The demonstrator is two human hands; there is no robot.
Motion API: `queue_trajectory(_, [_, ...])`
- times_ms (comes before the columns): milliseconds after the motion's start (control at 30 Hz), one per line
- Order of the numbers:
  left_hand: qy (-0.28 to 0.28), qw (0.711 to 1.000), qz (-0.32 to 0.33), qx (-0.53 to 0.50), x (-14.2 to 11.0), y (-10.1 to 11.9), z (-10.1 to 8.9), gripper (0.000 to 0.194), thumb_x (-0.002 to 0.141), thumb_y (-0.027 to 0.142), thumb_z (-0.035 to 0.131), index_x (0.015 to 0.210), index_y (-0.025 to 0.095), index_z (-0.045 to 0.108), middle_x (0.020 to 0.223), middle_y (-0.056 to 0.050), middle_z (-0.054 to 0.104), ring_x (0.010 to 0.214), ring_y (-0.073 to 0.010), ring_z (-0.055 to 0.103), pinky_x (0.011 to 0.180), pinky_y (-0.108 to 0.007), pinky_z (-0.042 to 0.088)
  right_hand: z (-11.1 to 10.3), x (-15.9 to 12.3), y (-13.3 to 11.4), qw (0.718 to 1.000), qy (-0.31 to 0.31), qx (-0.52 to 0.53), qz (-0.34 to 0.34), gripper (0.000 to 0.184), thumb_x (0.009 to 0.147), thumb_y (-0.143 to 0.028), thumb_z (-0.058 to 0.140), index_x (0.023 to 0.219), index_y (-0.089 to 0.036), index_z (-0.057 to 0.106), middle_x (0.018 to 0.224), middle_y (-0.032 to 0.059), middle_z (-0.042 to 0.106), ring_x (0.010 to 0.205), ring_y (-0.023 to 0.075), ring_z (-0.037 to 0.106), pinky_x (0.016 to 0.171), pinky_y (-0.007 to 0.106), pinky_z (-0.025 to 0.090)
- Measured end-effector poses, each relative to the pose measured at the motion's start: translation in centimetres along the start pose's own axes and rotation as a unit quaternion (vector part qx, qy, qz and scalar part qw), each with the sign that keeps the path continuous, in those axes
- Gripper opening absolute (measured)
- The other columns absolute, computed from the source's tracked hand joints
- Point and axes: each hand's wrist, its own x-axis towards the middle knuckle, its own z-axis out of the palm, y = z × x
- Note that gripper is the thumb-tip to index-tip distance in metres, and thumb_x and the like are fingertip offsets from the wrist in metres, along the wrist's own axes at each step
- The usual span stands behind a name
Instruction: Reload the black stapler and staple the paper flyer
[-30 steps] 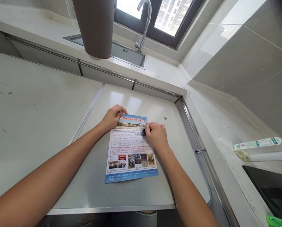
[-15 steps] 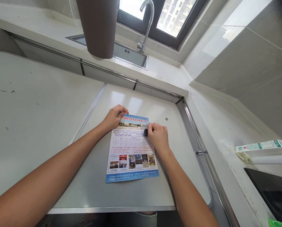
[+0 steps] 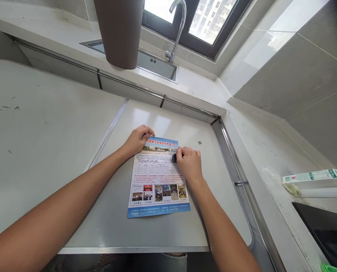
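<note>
A printed flyer (image 3: 157, 181) with red and blue text and small photos lies flat on a white panel (image 3: 114, 211). My left hand (image 3: 137, 139) pinches the flyer's top left corner with curled fingers. My right hand (image 3: 189, 162) rests on the flyer's upper right edge, its fingers closed round a small dark object (image 3: 173, 158) that I cannot make out.
A steel sink (image 3: 154, 64) with a curved tap (image 3: 177, 26) lies beyond, under a window. A brown cylinder (image 3: 120, 32) hangs in front of it. A white tube (image 3: 312, 176) and a black hob (image 3: 326, 230) are at the right. A metal rim (image 3: 233, 166) borders the panel.
Both hands stay on the flyer's top corners with hardly any motion. The view has shifted slightly.
</note>
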Motion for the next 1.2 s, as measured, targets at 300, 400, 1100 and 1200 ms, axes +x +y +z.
queue_trajectory(300, [0.003, 1.000, 0.001, 0.005, 0.0, -0.1, 0.1, 0.023, 0.096, 0.019, 0.051, 0.094, 0.022, 0.073, 0.100, -0.006, 0.064, 0.084, -0.0206, 0.059, 0.080, -0.037, 0.048, 0.0, 0.0, 0.0, 0.999, -0.005, -0.022, -0.023, 0.049, 0.107, -0.029, 0.038, 0.065, -0.019, 0.061, 0.075, 0.0042, 0.066, 0.075, 0.0173, 0.056, 0.080, 0.034, 0.027])
queue_trajectory(400, [0.003, 1.000, 0.004, 0.007, 0.0, -0.1, 0.1, 0.022, 0.096, 0.019, 0.051, 0.094, 0.022, 0.073, 0.099, -0.006, 0.065, 0.085, -0.0209, 0.059, 0.080, -0.037, 0.048, 0.0, 0.1, -0.1, 0.997, 0.007, -0.029, -0.066, 0.043, 0.108, -0.029, 0.039, 0.075, -0.019, 0.065, 0.083, 0.0048, 0.068, 0.086, 0.0187, 0.059, 0.082, 0.033, 0.028])
queue_trajectory(1100, [0.006, 1.000, 0.006, 0.006, 0.0, -0.1, 0.3, 0.023, 0.095, 0.017, 0.051, 0.094, 0.021, 0.074, 0.099, -0.006, 0.065, 0.086, -0.0212, 0.060, 0.081, -0.037, 0.049, 1.2, -0.9, -2.0, 0.980, 0.004, -0.176, -0.094, 0.035, 0.108, -0.029, 0.034, 0.106, -0.019, 0.067, 0.108, 0.0150, 0.065, 0.098, 0.0289, 0.051, 0.083, 0.042, 0.028])
queue_trajectory(1200, [0.004, 1.000, 0.005, 0.006, 0.0, -0.2, 0.2, 0.023, 0.094, 0.018, 0.051, 0.094, 0.021, 0.074, 0.099, -0.006, 0.065, 0.086, -0.0211, 0.060, 0.081, -0.037, 0.048, 1.4, -0.9, -2.1, 0.979, 0.004, -0.179, -0.102, 0.035, 0.108, -0.029, 0.033, 0.104, -0.018, 0.066, 0.106, 0.0153, 0.065, 0.099, 0.0291, 0.051, 0.083, 0.041, 0.029])
